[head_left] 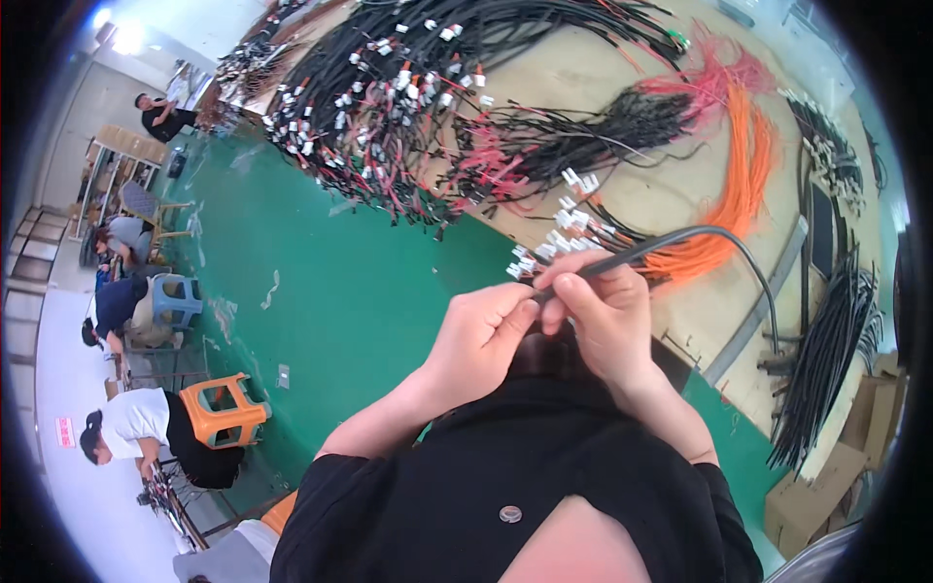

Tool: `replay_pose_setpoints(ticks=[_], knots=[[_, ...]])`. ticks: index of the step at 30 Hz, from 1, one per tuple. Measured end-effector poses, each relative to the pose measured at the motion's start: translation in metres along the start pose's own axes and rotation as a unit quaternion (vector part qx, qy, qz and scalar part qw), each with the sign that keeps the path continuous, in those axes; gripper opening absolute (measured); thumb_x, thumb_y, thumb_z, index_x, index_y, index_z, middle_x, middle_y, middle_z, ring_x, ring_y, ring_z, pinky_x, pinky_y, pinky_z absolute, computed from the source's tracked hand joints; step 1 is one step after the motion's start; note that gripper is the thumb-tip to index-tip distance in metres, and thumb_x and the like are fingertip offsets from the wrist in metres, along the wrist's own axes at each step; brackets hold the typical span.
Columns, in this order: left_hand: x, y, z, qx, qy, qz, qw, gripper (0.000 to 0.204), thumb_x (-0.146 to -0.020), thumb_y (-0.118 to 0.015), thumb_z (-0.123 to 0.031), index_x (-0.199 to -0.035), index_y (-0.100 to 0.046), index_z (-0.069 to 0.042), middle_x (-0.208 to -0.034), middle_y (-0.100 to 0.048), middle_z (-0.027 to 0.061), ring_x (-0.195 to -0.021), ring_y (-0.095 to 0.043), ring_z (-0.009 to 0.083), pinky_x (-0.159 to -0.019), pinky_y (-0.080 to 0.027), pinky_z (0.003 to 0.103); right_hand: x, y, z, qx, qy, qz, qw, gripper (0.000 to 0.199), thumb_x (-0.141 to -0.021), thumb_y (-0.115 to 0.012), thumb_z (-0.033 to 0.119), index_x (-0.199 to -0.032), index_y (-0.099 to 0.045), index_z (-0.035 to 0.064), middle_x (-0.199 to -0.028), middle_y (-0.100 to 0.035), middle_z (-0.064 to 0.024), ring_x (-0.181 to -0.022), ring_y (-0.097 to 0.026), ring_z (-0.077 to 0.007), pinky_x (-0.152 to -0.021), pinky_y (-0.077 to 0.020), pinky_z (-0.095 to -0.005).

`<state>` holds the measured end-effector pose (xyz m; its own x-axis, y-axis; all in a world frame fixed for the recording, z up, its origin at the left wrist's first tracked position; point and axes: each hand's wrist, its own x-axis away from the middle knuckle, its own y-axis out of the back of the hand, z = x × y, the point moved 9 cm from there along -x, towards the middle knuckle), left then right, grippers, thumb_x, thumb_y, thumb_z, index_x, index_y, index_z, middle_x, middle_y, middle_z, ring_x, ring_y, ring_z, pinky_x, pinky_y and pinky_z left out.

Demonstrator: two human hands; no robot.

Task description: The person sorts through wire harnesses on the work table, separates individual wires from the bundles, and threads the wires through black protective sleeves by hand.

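Note:
A black cable or sleeve tube (695, 232) runs out of my hands, arcs over to the right and comes down by the table's right part. My right hand (612, 321) is closed round it, thumb pressed on top. Close beside it, my left hand (481, 335) pinches the cable's near end, fingertips almost meeting those of the right. The very end is hidden by the fingers. Just beyond my hands lie white connectors (569, 228) on dark leads, joined to a bundle of orange wires (739, 185).
The pale table (573, 83) carries heaps of black cables with white connectors (389, 97), black and pink wires (632, 126), a grey strip (758, 301) and a black tube bundle (826, 340). Cardboard boxes (816, 496) stand at right. Several people sit at left near an orange stool (224, 413).

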<state>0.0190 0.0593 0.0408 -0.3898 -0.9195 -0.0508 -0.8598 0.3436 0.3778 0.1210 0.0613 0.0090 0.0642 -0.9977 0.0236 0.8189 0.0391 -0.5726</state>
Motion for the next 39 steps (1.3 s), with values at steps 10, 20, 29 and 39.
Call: replay_pose_setpoints(ticks=[10,20,29,39], knots=[[-0.005,-0.011,0.033,0.116,0.051,0.015,0.992,0.028,-0.086,-0.045,-0.016,-0.107,-0.048,0.002,-0.063,-0.049,-0.0028,-0.052,-0.035,0.0009,-0.046,-0.027,0.015,-0.011,0.010,0.018,0.180,0.015,0.043,0.983,0.014,-0.083,-0.050,0.012,-0.077,-0.057,0.0019,-0.064,-0.054,-0.0012,-0.052,-0.051,-0.0062,-0.049,-0.0402,-0.0193],[0.019,0.051,0.110,0.114,0.119,0.041,0.985,0.021,-0.089,-0.043,-0.018,-0.083,-0.050,0.002,-0.052,-0.032,-0.0051,-0.041,-0.024,0.0016,-0.038,-0.017,0.018,0.048,0.171,0.134,-0.017,0.351,-0.342,0.871,0.017,-0.087,-0.044,0.011,-0.100,-0.042,0.0005,-0.079,-0.059,-0.0131,-0.054,-0.053,-0.0106,-0.049,-0.0445,-0.0209],[0.017,0.060,0.136,0.220,0.203,0.002,0.954,0.022,-0.087,-0.047,-0.016,-0.083,-0.052,0.005,-0.052,-0.031,-0.0047,-0.043,-0.022,0.0019,-0.039,-0.016,0.019,0.065,0.165,0.170,0.028,0.422,-0.335,0.842,0.019,-0.090,-0.037,0.015,-0.102,-0.042,0.0012,-0.076,-0.059,-0.0160,-0.049,-0.051,-0.0118,-0.043,-0.0421,-0.0226],[0.010,0.102,0.092,0.063,0.082,0.001,0.995,0.029,-0.082,-0.053,-0.024,-0.074,-0.052,0.003,-0.055,-0.039,-0.0008,-0.049,-0.033,0.0061,-0.045,-0.025,0.022,0.103,0.167,0.190,0.088,0.328,-0.273,0.900,0.035,-0.088,-0.041,0.021,-0.110,-0.045,-0.0055,-0.094,-0.057,-0.0115,-0.060,-0.044,-0.0040,-0.050,-0.0356,-0.0137]])
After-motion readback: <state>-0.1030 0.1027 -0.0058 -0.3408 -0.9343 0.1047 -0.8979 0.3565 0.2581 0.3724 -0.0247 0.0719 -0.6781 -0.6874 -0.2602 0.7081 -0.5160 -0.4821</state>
